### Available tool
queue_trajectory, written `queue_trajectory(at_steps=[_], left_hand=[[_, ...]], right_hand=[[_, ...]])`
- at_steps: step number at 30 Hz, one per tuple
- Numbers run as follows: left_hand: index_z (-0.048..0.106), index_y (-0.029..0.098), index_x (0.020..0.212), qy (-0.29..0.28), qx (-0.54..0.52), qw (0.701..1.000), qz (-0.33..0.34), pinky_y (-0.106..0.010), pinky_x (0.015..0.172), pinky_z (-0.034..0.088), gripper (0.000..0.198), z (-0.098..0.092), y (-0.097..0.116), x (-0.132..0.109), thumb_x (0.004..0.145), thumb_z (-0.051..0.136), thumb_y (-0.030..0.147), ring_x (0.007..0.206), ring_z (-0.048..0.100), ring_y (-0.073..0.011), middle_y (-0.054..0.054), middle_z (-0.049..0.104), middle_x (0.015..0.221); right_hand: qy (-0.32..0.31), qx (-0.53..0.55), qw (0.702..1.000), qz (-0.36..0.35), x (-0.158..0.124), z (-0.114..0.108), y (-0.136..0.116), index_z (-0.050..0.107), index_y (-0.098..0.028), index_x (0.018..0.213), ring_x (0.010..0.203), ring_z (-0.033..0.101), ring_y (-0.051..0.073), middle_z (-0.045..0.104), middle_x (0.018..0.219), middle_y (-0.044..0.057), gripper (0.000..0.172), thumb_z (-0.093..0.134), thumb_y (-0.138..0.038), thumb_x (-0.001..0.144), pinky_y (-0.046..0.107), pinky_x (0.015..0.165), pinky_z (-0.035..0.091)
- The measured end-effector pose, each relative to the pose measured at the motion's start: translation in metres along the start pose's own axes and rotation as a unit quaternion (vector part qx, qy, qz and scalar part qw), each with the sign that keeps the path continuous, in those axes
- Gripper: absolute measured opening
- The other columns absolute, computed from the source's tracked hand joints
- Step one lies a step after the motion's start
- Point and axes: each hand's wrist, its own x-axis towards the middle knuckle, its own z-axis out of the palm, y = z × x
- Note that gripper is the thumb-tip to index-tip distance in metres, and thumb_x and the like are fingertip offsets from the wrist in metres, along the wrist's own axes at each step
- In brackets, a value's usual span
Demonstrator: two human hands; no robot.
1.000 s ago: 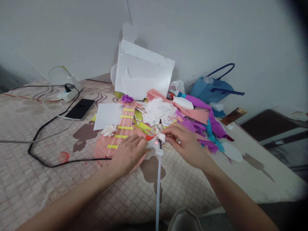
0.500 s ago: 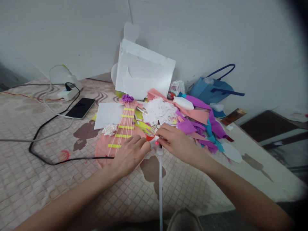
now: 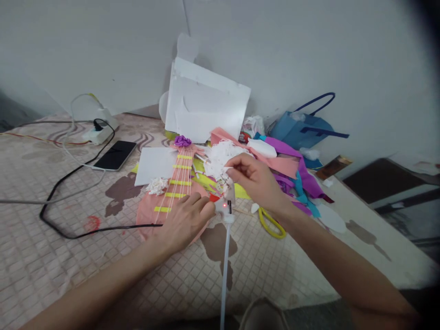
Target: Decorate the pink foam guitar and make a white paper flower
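Nearest me, a shoe shows at the front edge of the bench, and a long, pale glue stick runs up into the back of the glue gun, which points away from me. My left hand is wrapped around its handle, fingers bent in, thumb against the side; a small red light glows on the body. That hand covers part of a pink guitar, and a black cord runs in under it. A yellow loop lies just below my right wrist. My right hand is up by the front of the gun, thumb and forefinger drawn together in a pinch, the other fingers loosely curled; something white shows at their tips, but with white string right behind, I cannot tell whether they grip it. Past the guitar's left side lies a phone; colored strips spread to the right. Farthest off, a white board leans against the wall, with a blue bag right of it.
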Motion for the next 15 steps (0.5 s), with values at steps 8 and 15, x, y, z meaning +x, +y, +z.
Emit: queue_trajectory(at_steps=[8, 15], left_hand=[[0.046, 0.017, 0.078, 0.013, -0.002, 1.000, -0.001, -0.028, 0.058, 0.037, 0.012, 0.001, 0.000, -0.001, 0.088, 0.052, 0.021, 0.070, 0.048, -0.0160, -0.001, 0.059, 0.077], [0.045, 0.017, 0.083, -0.004, 0.000, 1.000, 0.015, -0.030, 0.058, 0.035, 0.008, 0.003, 0.001, -0.001, 0.086, 0.053, 0.019, 0.070, 0.048, -0.0172, -0.002, 0.061, 0.083]], right_hand=[[-0.119, -0.136, 0.983, -0.036, -0.021, -0.011, -0.001, 0.062, -0.019, 0.092, 0.084, 0.055, 0.014, 0.058, 0.088, 0.002, 0.014, 0.053, -0.012, 0.085, 0.027, 0.075, 0.042], [-0.287, -0.260, 0.921, -0.045, -0.021, -0.011, -0.016, 0.057, -0.020, 0.106, 0.087, 0.053, 0.016, 0.054, 0.098, 0.005, 0.025, 0.046, -0.009, 0.087, 0.028, 0.072, 0.043]])
